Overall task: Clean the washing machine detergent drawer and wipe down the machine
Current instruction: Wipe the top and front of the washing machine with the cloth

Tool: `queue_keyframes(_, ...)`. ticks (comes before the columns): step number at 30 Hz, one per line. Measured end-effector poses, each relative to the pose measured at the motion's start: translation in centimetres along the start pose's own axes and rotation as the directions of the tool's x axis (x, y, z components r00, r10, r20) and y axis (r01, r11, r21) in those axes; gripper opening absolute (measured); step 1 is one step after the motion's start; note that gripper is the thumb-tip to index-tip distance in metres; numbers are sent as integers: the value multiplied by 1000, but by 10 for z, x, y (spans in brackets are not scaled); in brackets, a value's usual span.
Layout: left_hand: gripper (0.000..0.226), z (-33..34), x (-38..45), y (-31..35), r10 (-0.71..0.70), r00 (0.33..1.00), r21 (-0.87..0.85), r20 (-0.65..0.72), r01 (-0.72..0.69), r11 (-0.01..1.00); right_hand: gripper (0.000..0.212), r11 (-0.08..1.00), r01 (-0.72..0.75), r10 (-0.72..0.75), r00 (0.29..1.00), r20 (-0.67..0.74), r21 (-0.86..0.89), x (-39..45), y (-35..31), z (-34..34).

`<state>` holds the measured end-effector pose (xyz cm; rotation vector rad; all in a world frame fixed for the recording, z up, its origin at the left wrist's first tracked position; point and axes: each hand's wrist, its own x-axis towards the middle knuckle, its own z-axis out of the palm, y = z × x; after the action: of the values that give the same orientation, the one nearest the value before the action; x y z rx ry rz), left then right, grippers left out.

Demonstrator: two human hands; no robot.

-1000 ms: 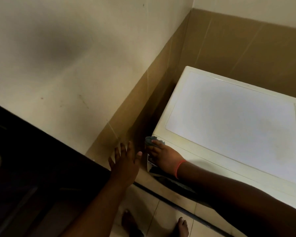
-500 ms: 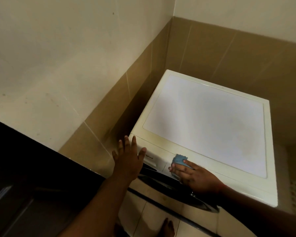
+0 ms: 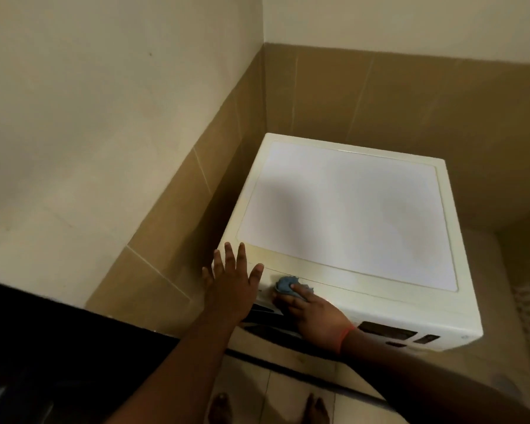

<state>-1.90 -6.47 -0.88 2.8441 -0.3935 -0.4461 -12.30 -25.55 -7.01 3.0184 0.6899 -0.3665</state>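
Tiled corner, dim light. The machine point(image 3: 349, 221) sits tight in it; at its front top edge the right hand point(image 3: 312, 313) pinches a cloth point(image 3: 286, 284), the left hand point(image 3: 233, 283) spread flat beside. Best wipe along the seam with firm, overlapping strokes.

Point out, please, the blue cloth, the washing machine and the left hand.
blue cloth point(image 3: 285, 284), head view, bunched top.
washing machine point(image 3: 349, 209), head view, white top panel.
left hand point(image 3: 233, 283), head view, back of hand.
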Motion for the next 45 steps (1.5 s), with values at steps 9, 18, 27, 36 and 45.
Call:
queue_keyframes(9,81,-9,26,-24,196,975,158,100,-210,965,52,973,-227,224,971,84,31,-2,-30,26)
queue_keyframes(18,79,-10,48,-50,354,920,214,169,-385,898,49,958,-278,275,960,-55,-65,-16,-43,19)
queue_keyframes(27,84,-8,49,-22,497,849,171,180,-525,834,49,666,-657,744,619,-250,353,-82,-45,21)
queue_keyframes(36,83,-2,48,-15,530,822,180,207,-564,806,44,-461,94,819,-337,464,882,-7,-65,25)
queue_keyframes(45,86,-18,61,-35,501,846,147,179,-527,837,37,-662,479,563,-188,804,576,43,-72,30)
